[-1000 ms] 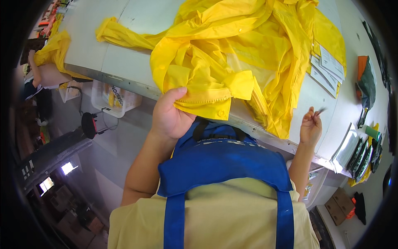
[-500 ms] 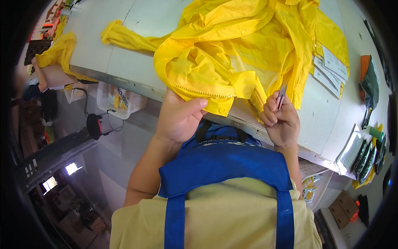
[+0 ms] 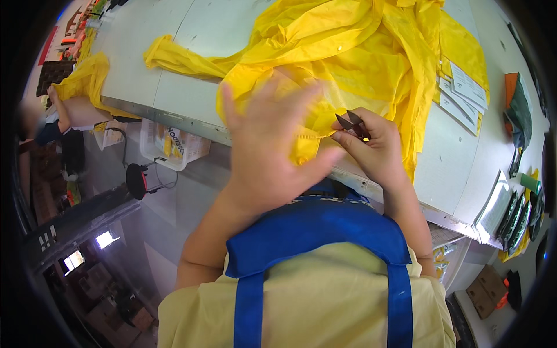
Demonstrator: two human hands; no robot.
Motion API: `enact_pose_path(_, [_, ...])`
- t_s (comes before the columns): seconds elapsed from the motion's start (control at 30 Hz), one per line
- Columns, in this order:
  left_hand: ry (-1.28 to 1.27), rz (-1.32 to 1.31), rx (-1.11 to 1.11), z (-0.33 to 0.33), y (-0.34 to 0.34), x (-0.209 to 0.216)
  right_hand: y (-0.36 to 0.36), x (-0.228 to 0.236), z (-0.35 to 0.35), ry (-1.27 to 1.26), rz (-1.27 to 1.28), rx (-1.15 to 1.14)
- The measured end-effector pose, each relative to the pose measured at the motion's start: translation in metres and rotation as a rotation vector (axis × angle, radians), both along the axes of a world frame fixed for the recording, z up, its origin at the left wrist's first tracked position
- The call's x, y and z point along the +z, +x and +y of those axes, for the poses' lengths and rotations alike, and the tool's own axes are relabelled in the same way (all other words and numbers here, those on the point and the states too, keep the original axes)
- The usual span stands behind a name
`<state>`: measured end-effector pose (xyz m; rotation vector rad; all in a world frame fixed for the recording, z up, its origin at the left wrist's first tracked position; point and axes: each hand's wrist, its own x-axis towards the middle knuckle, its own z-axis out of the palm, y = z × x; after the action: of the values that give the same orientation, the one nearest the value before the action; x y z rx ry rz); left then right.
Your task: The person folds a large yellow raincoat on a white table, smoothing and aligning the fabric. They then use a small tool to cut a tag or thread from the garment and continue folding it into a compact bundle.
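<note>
A yellow raincoat (image 3: 360,75) lies bunched over the pale table, one sleeve (image 3: 180,58) stretched out to the left. My left hand (image 3: 264,148) is lifted in front of its near edge, fingers spread and smeared by motion, holding nothing. Behind it show the end of a yellow zipper (image 3: 308,137) and a round snap button (image 3: 302,159); the hand covers the rest of that edge. My right hand (image 3: 380,145) grips small dark thread snips (image 3: 350,120), blades pointing up and left. Its thumb and fingertips are at the coat's edge by the zipper end; whether they pinch the cloth, I cannot tell.
White printed sheets (image 3: 464,95) lie on the right of the table (image 3: 191,98). Farther right are a grey-green and orange bundle (image 3: 518,113) and dark packets (image 3: 513,217). White baskets (image 3: 174,152) stand below the edge. At far left another person (image 3: 55,119) handles yellow cloth.
My left hand has let go of the coat's zipper edge and risen with its fingers spread. My right hand has moved left toward the zipper end, turning the snips leftward.
</note>
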<state>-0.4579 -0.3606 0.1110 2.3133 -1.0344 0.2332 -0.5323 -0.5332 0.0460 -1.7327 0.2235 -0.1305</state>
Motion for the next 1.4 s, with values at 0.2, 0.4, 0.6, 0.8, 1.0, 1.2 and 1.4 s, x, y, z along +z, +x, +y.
enact_pose_path(0.2, [0.095, 0.229, -0.146, -0.003, 0.006, -0.017, -0.004, 0.014, -0.003, 0.134, 0.151, -0.031])
enact_pose_path(0.4, [-0.042, 0.680, -0.063, -0.005, 0.008, -0.013, -0.015, 0.024, -0.012, -0.268, -0.211, -0.117])
enact_pose_path(0.6, [0.009, 0.742, -0.062, -0.006, 0.009, -0.007, -0.023, 0.039, -0.006, -0.503, -0.193, -0.048])
enact_pose_path(0.8, [0.005, 0.675, -0.103, -0.007, 0.006, -0.005, -0.017, 0.042, -0.005, -0.666, -0.343, -0.008])
enact_pose_path(1.0, [-0.028, 0.359, -0.199, -0.003, 0.005, -0.010, -0.023, 0.047, -0.007, -0.214, -0.032, -0.097])
enact_pose_path(1.2, [-0.059, 0.074, -0.258, -0.002, 0.003, -0.016, -0.024, 0.045, -0.013, -0.072, 0.081, 0.043])
enact_pose_path(1.4, [-0.062, 0.077, -0.277, -0.001, 0.004, -0.016, -0.026, 0.041, -0.014, 0.094, 0.137, 0.027])
